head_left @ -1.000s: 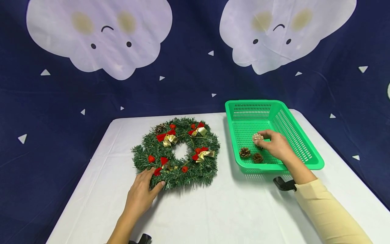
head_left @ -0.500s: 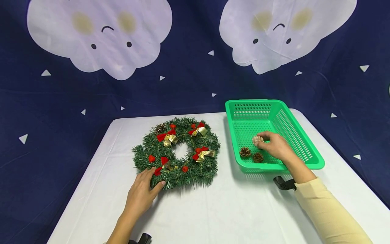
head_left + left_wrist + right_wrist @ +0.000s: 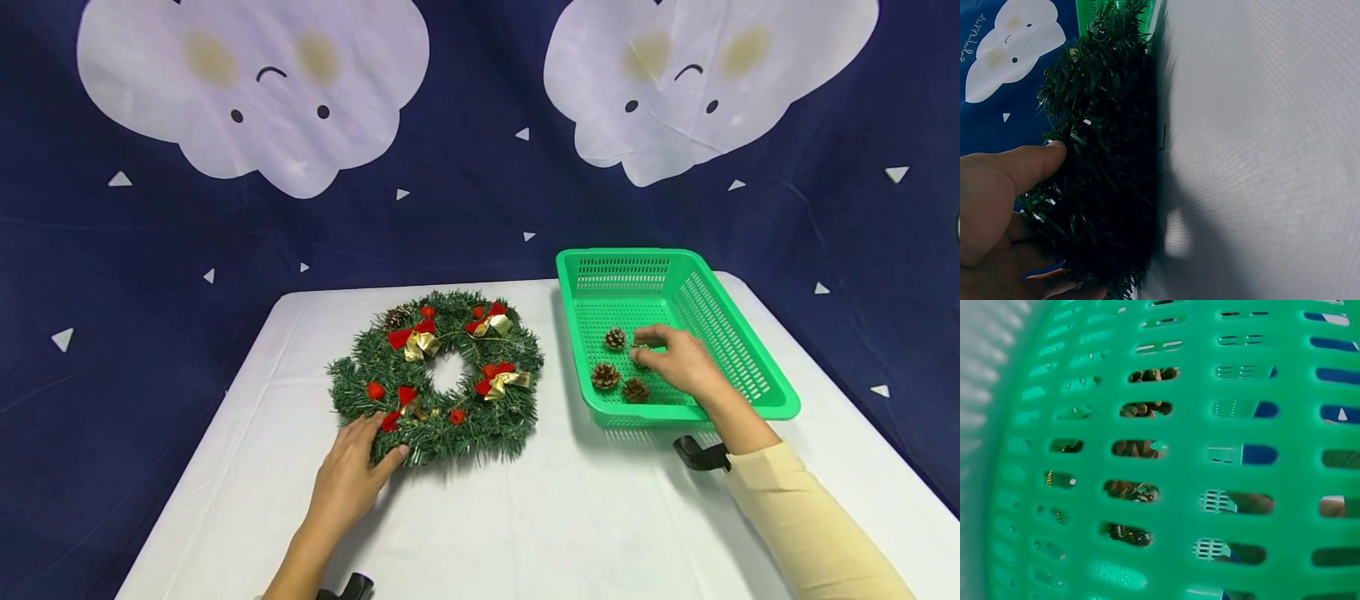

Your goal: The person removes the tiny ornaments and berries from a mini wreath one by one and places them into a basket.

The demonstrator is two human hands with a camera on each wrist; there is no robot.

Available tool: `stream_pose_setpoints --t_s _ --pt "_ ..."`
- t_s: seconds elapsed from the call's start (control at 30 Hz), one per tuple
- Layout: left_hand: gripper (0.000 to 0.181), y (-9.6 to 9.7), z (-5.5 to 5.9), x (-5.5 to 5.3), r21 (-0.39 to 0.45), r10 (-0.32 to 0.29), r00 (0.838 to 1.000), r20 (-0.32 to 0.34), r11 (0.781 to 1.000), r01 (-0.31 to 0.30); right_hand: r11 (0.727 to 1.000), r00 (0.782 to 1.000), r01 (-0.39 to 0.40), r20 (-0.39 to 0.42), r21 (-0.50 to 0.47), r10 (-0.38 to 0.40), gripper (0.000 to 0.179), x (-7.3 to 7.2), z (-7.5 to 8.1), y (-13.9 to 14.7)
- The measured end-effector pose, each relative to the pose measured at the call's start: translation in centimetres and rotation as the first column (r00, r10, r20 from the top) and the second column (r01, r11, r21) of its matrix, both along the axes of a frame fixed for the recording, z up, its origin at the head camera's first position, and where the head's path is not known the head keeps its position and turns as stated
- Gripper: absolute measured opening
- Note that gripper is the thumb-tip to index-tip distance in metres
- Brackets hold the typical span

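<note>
My left hand rests at the near left edge of a green wreath, its thumb against the needles and its other fingers beneath or beside them. Red and gold bows, red berries and a pine cone decorate the wreath. Inside the green basket is my right hand, thumb and forefinger apart. Just left of its fingertips lies a brown pine cone. Another cone shows partly between thumb and finger; the hand covers the rest. Two more cones, one left and one right, lie nearer the front wall.
A white cloth covers the table. Behind it hangs a dark blue backdrop printed with clouds and triangles. In the right wrist view the slotted basket wall fills the frame and hides most of the hand.
My right hand has let go of the pale-looking pine cone it pinched, which now lies left of the fingertips on the basket floor. The left hand stays at the wreath.
</note>
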State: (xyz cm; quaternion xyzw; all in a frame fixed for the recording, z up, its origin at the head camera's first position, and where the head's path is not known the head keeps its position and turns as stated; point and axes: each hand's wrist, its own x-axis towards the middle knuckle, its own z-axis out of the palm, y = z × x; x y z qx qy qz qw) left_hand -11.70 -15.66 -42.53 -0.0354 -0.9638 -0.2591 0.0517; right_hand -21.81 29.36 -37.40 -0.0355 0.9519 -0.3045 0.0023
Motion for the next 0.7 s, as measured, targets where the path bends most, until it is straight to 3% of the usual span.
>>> stream_pose_setpoints --t_s 0.3,0.47,0.7 --pt "0.067 0.0 0.0 0.0 0.021 0.008 1.0 0.006 1.0 -0.008 0.998 0.994 0.007 -0.112 -0.065 -0.014 0.047 0.4 1.9 -2.1" --pt "0.067 0.0 0.0 0.0 0.034 0.017 1.0 -0.005 0.999 -0.017 0.988 0.986 -0.054 -0.166 -0.142 0.03 0.04 0.3 3.2 -5.4" --pt "0.067 0.2 0.0 0.0 0.058 0.023 0.998 -0.05 0.998 -0.02 0.977 0.977 -0.136 -0.182 -0.162 0.106 0.037 -0.1 4.1 -9.3"
